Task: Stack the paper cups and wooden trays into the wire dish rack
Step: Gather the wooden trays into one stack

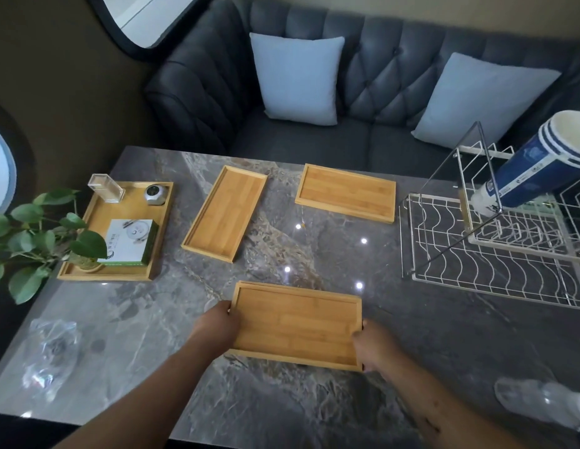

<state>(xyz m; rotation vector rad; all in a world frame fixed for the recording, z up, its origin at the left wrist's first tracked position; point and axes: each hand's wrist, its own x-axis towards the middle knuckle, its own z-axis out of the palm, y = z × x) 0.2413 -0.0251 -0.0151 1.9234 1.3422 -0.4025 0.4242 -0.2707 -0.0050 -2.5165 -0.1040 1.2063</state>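
Grey marbled tabletop (282,413) is filling most of the view, with a dark tufted sofa (314,140) and two pale pillows (298,79) sitting behind it. At the near edge, both hands are holding one wooden tray (295,325) by its short ends. The left hand (217,322) is gripping the left end with its fingers (226,307) clamped on the rim. The right hand (373,348) is gripping the right end the same way. Whether this tray is resting on the tabletop or hanging just above it cannot be told.

Two more trays are lying flat farther back, one angled at mid-left (225,213) and one beyond the centre (345,192), well apart. The wire rack (476,270) is standing at the right, and a stack of blue-and-white cups (535,170) is lying tilted in its upper tier.

At the left, a larger tray (162,228) is carrying a plant (29,234), a green-and-white box (130,241) and a clear holder (105,187). Crumpled plastic (52,351) is lying near the front left corner.
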